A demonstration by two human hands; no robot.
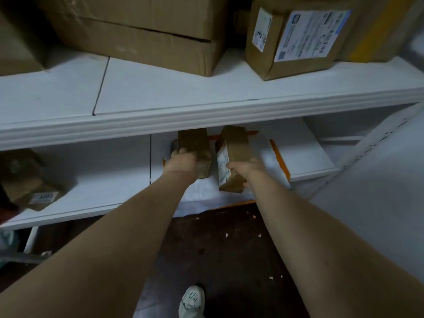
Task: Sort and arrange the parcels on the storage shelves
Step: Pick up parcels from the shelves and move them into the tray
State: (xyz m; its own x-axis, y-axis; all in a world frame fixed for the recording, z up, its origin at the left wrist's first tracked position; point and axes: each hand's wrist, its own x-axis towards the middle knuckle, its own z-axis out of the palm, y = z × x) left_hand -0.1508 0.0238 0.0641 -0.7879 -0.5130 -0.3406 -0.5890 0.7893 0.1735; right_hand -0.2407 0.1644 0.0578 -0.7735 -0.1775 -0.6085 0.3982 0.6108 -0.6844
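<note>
Honestly, this looks like it's somewhere in the middle of the job. Nearest the camera there's a dark floor [218,260] with bits of litter and a pale mesh sneaker [192,300], so standing room in front of the shelving is fine.

Both arms reach down to the white lower shelf [110,180]. The left hand [182,162] is wrapped around the near end of a small brown paper-wrapped parcel [195,145]; its fingers curl over the far side, so I can't tell how tight the grip is. The right hand [246,169] is closed on a second brown paper-wrapped parcel with a white label [231,157], which sits tilted near the shelf's front edge. Both parcels rest on or just over a flat white mailer with orange trim [275,157] that overhangs the front edge a bit. The two are just beside each other, not touching as far as I can see.

At the left end of the lower shelf sits a brown box marked 3003 [39,191], with open board between it and the hands.

Further up, the white upper shelf [160,92] already carries a big plain cardboard carton [137,31] and a labelled brown box [296,37], set back from its front edge. That lip hangs low over the hands, so headroom for lifting is tight.
</note>
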